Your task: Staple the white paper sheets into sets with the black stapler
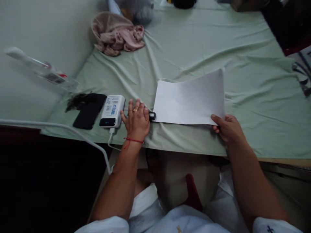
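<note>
A white sheet of paper [187, 100] lies on the pale green cloth [194, 42], its right side lifted and curved. My right hand [228, 127] pinches the paper's lower right corner, thumb on top. My left hand [137, 120] lies flat, palm down, with its fingers pointing away from me. Under or beside its fingertips a small black object [152, 116] sticks out and meets the paper's left edge; most of it is hidden. A white power bank [113, 110] with a cable lies just left of this hand, next to a black phone [89, 111].
A clear plastic bottle [52, 73] is at the left by the wall, near a dark tangled bundle [77, 101]. Crumpled pink cloth [119, 35] sits at the back left. A pale metal bar [73, 129] crosses the lower left. Dark items stand along the far edge.
</note>
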Action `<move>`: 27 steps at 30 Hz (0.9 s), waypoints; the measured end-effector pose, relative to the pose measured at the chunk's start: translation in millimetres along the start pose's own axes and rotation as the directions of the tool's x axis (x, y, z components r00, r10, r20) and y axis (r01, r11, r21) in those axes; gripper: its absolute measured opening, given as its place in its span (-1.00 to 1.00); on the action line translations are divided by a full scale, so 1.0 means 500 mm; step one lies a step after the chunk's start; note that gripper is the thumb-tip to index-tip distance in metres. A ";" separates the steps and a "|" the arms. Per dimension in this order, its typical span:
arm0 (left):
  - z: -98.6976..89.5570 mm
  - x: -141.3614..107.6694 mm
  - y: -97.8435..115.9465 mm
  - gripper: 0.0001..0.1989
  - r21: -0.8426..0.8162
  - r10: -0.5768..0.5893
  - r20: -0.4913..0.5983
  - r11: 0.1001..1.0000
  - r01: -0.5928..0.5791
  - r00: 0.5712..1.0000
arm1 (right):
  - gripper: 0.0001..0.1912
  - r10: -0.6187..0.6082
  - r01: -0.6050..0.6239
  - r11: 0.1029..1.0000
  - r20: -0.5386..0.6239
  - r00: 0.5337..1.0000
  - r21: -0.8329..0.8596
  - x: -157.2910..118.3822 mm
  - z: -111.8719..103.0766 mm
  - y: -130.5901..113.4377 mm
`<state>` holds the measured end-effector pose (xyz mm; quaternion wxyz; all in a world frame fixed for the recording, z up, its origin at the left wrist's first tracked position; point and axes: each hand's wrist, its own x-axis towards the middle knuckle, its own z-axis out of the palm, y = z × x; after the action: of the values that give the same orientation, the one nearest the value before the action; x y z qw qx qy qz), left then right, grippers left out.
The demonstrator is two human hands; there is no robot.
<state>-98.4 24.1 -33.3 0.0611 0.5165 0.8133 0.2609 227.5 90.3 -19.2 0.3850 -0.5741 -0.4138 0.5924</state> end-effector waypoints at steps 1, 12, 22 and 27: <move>0.001 0.002 -0.001 -0.56 -0.010 -0.002 -0.004 1.000 0.002 1.000 | -0.52 -0.008 0.008 1.000 -0.008 1.000 -0.001 0.000 0.000 0.002; 0.004 -0.006 0.049 -0.70 -0.400 0.076 -0.456 0.873 -0.280 0.887 | -0.61 -0.197 0.241 0.955 -0.238 0.951 0.174 0.006 -0.075 -0.016; 0.031 -0.026 0.168 -0.58 -0.942 0.124 0.305 0.185 0.280 0.944 | -0.63 -0.213 0.246 0.957 -0.201 0.956 0.155 -0.023 -0.152 -0.016; 0.064 -0.028 0.170 -0.62 -0.905 0.128 0.344 0.308 0.293 0.930 | -0.59 -0.104 0.123 0.989 -0.214 0.971 0.078 -0.021 -0.182 0.005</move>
<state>-11.4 51.4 -21.7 0.5103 0.3757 0.5044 0.5865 318.8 84.2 -17.7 0.4852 -0.5907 -0.3759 0.5237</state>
